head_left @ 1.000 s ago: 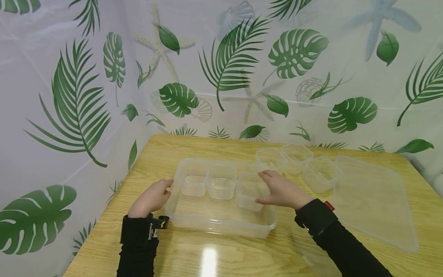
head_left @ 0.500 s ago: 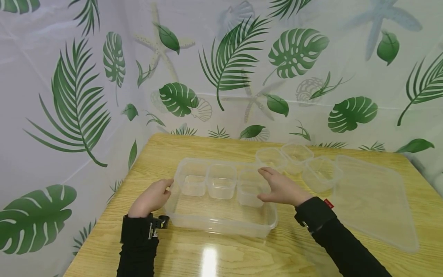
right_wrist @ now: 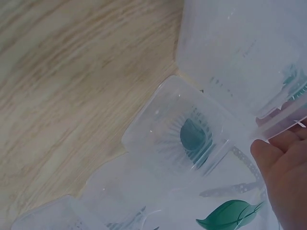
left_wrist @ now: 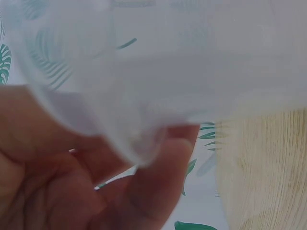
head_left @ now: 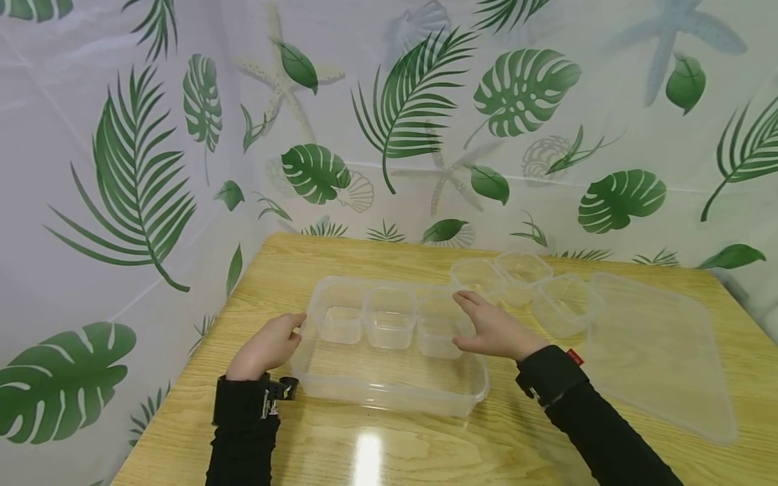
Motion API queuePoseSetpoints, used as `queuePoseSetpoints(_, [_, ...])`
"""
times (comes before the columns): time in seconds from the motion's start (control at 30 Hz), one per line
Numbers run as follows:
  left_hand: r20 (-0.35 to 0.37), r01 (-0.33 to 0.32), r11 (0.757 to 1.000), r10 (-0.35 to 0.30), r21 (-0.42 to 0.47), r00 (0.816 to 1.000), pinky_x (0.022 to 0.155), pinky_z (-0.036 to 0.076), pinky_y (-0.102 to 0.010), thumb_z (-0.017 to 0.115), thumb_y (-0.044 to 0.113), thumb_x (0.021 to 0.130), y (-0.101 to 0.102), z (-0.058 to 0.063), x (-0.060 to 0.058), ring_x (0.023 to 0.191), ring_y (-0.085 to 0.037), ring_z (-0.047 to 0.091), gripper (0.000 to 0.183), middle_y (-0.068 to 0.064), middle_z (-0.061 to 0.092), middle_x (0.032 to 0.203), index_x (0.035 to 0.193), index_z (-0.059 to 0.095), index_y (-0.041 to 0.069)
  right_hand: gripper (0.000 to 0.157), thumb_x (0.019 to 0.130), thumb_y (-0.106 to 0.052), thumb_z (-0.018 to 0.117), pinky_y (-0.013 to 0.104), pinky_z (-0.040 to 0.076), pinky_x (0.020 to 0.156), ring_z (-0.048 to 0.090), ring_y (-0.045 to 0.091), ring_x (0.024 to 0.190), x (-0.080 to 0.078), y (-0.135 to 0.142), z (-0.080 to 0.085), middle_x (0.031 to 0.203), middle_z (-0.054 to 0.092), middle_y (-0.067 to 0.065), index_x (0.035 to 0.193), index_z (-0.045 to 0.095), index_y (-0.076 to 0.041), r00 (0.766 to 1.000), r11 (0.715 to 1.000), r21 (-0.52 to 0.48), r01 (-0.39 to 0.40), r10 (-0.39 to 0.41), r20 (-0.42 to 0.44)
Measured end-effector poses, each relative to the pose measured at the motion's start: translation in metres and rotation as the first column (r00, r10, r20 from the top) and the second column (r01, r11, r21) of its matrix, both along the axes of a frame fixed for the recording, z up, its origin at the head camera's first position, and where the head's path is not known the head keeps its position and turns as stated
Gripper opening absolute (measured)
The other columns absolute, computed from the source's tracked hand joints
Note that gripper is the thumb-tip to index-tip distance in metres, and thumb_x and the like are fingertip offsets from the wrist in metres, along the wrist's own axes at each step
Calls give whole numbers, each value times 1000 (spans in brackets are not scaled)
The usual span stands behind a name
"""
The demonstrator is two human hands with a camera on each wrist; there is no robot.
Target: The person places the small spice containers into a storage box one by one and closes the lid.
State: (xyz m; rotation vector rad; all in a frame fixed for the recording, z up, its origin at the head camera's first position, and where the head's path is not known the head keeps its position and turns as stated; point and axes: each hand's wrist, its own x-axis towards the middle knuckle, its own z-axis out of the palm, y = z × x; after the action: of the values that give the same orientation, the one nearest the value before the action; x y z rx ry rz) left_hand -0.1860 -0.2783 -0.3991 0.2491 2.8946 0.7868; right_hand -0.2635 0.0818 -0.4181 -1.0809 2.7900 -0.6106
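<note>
A large clear plastic box (head_left: 389, 399) lies on the table in the head view. Three small square clear containers (head_left: 390, 331) line its back side in a row. My left hand (head_left: 267, 347) pinches the box's left edge; in the left wrist view the box's rim (left_wrist: 139, 153) runs between thumb and fingers. At the box's right end my right hand (head_left: 501, 331) holds the rightmost small container (head_left: 439, 347), thumb at its near right side and fingers behind. In the right wrist view, a clear rim passes between that hand's thumb and fingers.
Three more small clear containers (head_left: 565, 314) stand behind and right of the box. A flat translucent lid (head_left: 662, 358) lies at the right, close to one of them. A leaf-printed curtain (head_left: 389, 121) hangs behind and left of the wooden table (head_left: 328, 445).
My right hand has moved slightly backward with the rightmost small container, now level with the other two in the row. My left hand has stayed at the box's left edge.
</note>
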Motion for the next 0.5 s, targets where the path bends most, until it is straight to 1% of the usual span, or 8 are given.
queuePoseSetpoints(0.13, [5, 1, 1000, -1, 2, 1000, 81, 43, -41, 43, -1, 90, 0, 0, 0, 108, -35, 47, 41, -27, 43, 124, 129, 37, -11, 71, 82, -24, 62, 45, 39, 87, 37, 39, 117, -1, -1, -2, 135, 26, 27, 134, 27, 10, 1000, 1000, -5, 6, -6, -3])
queuePoseSetpoints(0.3, [0, -2, 1000, 2, -2, 1000, 81, 43, -41, 43, -1, 90, 0, -1, -1, 109, -35, 47, 41, -27, 43, 124, 129, 37, -11, 70, 82, -21, 62, 46, 38, 88, 36, 39, 118, -2, -1, -3, 135, 27, 27, 133, 27, 11, 1000, 1000, -26, 11, -11, -3])
queuePoseSetpoints(0.5, [1, -2, 1000, 2, 1, 1000, 82, 43, -42, 43, -1, 90, -1, -2, -1, 109, -35, 47, 41, -27, 44, 124, 129, 37, -11, 69, 81, -20, 62, 46, 37, 88, 36, 40, 117, -2, -1, -4, 133, 28, 28, 132, 28, 12, 1000, 1000, -28, 1, -2, -30])
